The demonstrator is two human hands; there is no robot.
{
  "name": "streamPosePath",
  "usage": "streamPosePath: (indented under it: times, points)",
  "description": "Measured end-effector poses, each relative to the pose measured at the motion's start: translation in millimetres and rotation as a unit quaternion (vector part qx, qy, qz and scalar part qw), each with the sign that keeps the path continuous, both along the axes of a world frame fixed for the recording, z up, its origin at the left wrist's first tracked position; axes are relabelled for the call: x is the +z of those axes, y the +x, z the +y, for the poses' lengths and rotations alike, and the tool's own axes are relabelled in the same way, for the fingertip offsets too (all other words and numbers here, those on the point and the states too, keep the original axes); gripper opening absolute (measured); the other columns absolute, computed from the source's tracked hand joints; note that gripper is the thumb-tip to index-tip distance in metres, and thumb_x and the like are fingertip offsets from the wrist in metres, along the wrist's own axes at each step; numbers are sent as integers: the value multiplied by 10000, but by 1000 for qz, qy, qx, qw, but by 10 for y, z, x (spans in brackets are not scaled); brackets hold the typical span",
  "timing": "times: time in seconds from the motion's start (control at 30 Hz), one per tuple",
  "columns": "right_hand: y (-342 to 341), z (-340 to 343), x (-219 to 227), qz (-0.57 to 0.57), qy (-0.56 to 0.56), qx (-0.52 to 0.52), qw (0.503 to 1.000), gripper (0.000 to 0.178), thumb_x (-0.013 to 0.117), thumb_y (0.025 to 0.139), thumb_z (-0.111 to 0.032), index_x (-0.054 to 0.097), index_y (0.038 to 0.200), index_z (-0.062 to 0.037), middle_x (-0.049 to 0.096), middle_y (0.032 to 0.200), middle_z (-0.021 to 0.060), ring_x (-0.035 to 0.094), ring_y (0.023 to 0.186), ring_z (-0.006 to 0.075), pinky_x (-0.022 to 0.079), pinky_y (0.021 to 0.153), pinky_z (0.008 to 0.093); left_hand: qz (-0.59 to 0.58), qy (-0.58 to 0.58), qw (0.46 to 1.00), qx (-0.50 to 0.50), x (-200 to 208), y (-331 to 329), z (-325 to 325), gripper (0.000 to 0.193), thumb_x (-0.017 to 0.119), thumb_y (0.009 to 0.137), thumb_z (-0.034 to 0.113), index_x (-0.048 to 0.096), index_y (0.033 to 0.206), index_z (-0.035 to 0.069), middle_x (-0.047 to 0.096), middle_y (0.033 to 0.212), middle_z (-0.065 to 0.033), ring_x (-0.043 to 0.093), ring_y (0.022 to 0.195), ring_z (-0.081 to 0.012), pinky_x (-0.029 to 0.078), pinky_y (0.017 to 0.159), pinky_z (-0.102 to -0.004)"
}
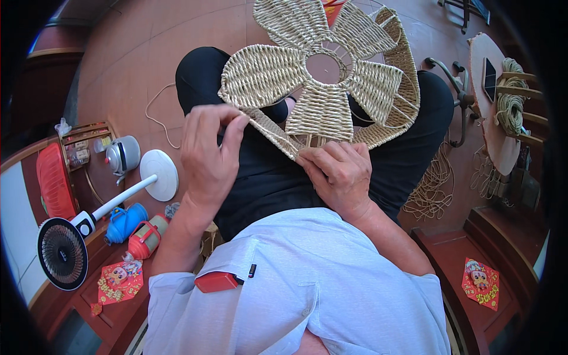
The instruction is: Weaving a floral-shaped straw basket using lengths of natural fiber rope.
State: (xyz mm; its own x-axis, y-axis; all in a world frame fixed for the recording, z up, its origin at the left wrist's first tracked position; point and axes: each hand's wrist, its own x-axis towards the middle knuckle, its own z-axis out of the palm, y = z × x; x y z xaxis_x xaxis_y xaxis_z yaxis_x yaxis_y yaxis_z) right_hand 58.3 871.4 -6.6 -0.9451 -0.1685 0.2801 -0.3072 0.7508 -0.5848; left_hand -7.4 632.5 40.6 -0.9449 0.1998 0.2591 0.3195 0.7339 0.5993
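Observation:
A woven straw basket (408, 77) with large flower petals of plaited cord rests across my lap, tipped toward me. Its petals surround a round open ring (324, 65). My right hand (338, 171) grips the near rim, just below the lowest petal (319, 115), with its fingers curled over the edge. Beside the left part of the rim, my left hand (210, 151) has its thumb and forefinger pinched together near the edge. What lies between those fingertips is too small to make out.
At the left stand a white fan (63, 254), a kettle (123, 155), and blue (125, 223) and red (147, 236) flasks. On the right, a wooden stool (488, 100) carries a phone (489, 80) beside coiled cord (512, 112). Loose cord (432, 189) lies on the floor.

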Motion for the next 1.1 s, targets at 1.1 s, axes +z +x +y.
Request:
streamPosePath:
  times: [1.1]
  points:
    - [-39,-1,43,-16,8,35,999,120,835,884,-187,789,994,-173,667,853,-21,655,801,187,380,785,393,-212,119,970,29,-246,178,508,215,710,909,-26,550,1043,27,632,844,-21,554,658,-71,478,614,-283]
